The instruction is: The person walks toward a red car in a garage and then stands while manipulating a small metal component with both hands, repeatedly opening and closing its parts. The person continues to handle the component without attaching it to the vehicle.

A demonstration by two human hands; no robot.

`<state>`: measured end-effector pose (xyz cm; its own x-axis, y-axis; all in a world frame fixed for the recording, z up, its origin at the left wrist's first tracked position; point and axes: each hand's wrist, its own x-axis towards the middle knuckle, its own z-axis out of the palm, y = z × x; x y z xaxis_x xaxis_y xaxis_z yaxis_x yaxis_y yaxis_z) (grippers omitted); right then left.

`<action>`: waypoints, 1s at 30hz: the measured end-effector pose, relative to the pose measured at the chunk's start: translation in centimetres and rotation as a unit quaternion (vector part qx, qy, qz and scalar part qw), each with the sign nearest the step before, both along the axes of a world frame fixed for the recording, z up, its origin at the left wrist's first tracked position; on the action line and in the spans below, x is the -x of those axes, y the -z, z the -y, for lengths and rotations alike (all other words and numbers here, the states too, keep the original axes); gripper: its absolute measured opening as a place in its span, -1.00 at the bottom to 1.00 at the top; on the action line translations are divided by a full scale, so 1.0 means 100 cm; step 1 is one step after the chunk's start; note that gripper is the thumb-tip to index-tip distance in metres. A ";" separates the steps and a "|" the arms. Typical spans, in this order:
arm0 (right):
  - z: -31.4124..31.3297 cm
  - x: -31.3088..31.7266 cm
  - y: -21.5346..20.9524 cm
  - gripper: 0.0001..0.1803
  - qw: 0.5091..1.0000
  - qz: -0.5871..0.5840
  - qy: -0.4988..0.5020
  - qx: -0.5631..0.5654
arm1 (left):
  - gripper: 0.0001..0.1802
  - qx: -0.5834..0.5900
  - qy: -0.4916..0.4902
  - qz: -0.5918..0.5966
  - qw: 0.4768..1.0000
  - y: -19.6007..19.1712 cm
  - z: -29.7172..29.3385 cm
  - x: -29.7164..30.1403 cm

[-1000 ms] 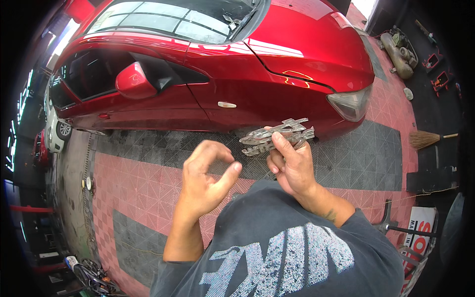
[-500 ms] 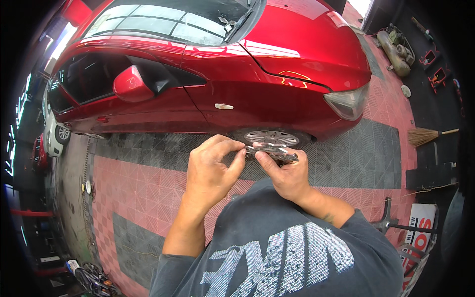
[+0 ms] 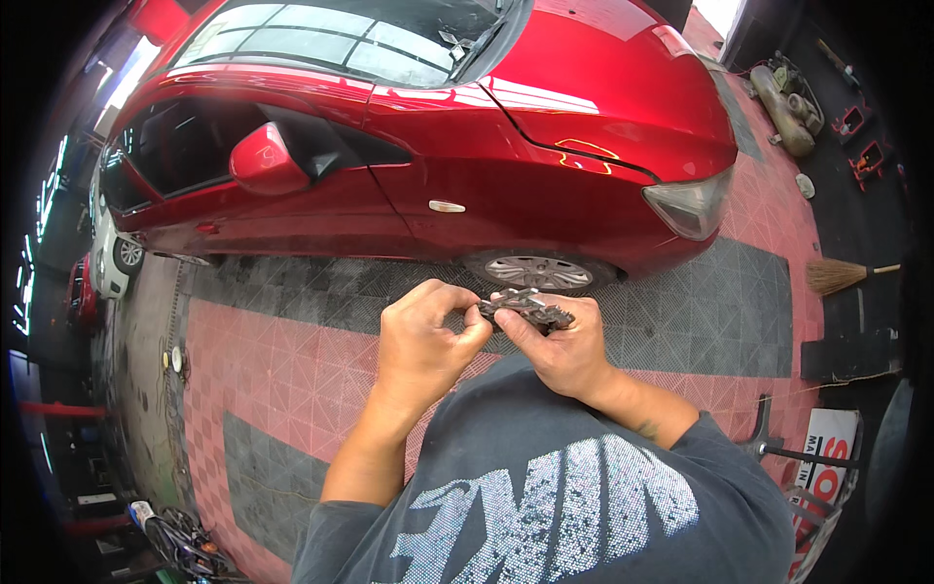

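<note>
In front of my chest, my right hand [image 3: 569, 346] grips a small dark, grimy part [image 3: 533, 309] with jagged edges and a few shiny bits. Its thumb presses on the near side while the fingers are mostly hidden behind. What kind of part it is cannot be made out. My left hand [image 3: 428, 336] is closed in a pinch, thumb and forefinger tips meeting at the part's left end. Beyond both hands stands a red car [image 3: 389, 195], its front wheel [image 3: 540, 271] just past the held part.
Grey and pink floor tiles [image 3: 282, 365] lie around me. A broom [image 3: 839, 275], a tank-like compressor [image 3: 783, 112] and a black metal stand [image 3: 762, 443] are along the right side. A bicycle-like object [image 3: 180, 545] sits at the lower left, and a white car [image 3: 112, 248] farther back.
The held part has tilted, its right end dropping slightly and more of its dark face showing. My left hand stays pinched at its left end. The view has shifted a little.
</note>
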<state>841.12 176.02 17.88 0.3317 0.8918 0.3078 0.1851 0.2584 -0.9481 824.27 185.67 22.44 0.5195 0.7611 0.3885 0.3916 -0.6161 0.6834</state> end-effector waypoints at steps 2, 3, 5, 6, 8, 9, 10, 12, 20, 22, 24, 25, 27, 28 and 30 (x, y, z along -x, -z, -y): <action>0.000 0.001 0.000 -0.82 1.000 -0.001 -0.009 0.001 | -0.91 -0.032 -0.007 -0.003 0.999 0.007 0.001 0.001; 0.001 0.001 0.000 -0.82 1.000 -0.010 -0.011 0.003 | -0.92 -0.048 -0.009 -0.005 0.999 0.010 0.001 0.000; 0.001 0.004 0.001 -0.82 0.997 -0.074 -0.008 0.017 | -0.94 -0.042 -0.025 0.013 0.999 0.010 0.002 0.000; 0.001 0.005 0.001 -0.81 0.993 -0.112 -0.002 0.023 | -0.95 -0.039 -0.030 0.021 0.999 0.009 0.003 0.000; 0.001 0.002 -0.001 -0.80 0.979 -0.200 0.006 0.035 | -0.99 -0.043 -0.107 0.035 0.993 0.021 -0.014 0.010; 0.000 0.000 -0.001 -0.80 0.970 -0.242 0.006 0.039 | -0.98 -0.045 -0.144 0.042 0.988 0.024 -0.024 0.019; -0.001 -0.006 0.000 -0.80 0.960 -0.277 -0.004 0.040 | -0.95 0.054 -0.156 0.086 0.983 0.022 -0.030 0.030; -0.005 -0.010 -0.002 -0.80 0.931 -0.362 -0.029 0.040 | -0.83 0.172 -0.113 0.219 0.954 0.021 -0.040 0.042; -0.010 -0.007 -0.005 -0.78 0.899 -0.431 -0.058 0.051 | -0.69 0.245 0.004 0.216 0.945 0.006 -0.022 0.035; -0.011 -0.006 -0.007 -0.78 0.902 -0.426 -0.052 0.051 | -0.75 0.215 -0.009 0.140 0.967 0.000 -0.015 0.031; -0.011 -0.006 -0.005 -0.78 0.904 -0.421 -0.052 0.047 | -0.87 0.139 -0.011 0.081 0.987 -0.002 -0.010 0.027; -0.011 -0.006 -0.004 -0.78 0.907 -0.416 -0.052 0.044 | -0.88 0.106 -0.006 0.080 0.991 -0.003 -0.008 0.023; -0.012 -0.005 -0.001 -0.79 0.911 -0.407 -0.055 0.037 | -0.86 0.039 0.004 0.076 0.996 -0.007 -0.004 0.015; -0.011 -0.004 -0.002 -0.79 0.920 -0.387 -0.047 0.043 | -0.80 0.046 0.003 0.072 0.996 -0.009 -0.002 0.014; -0.010 -0.003 -0.004 -0.80 0.937 -0.345 -0.030 0.053 | -0.79 0.031 -0.002 0.059 0.998 -0.014 0.000 0.008</action>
<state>841.43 177.00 18.30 0.3663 0.9290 -0.0533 -0.4934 0.1453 -0.8576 823.51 185.66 23.79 0.4696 0.7873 0.3994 0.3085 -0.5703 0.7613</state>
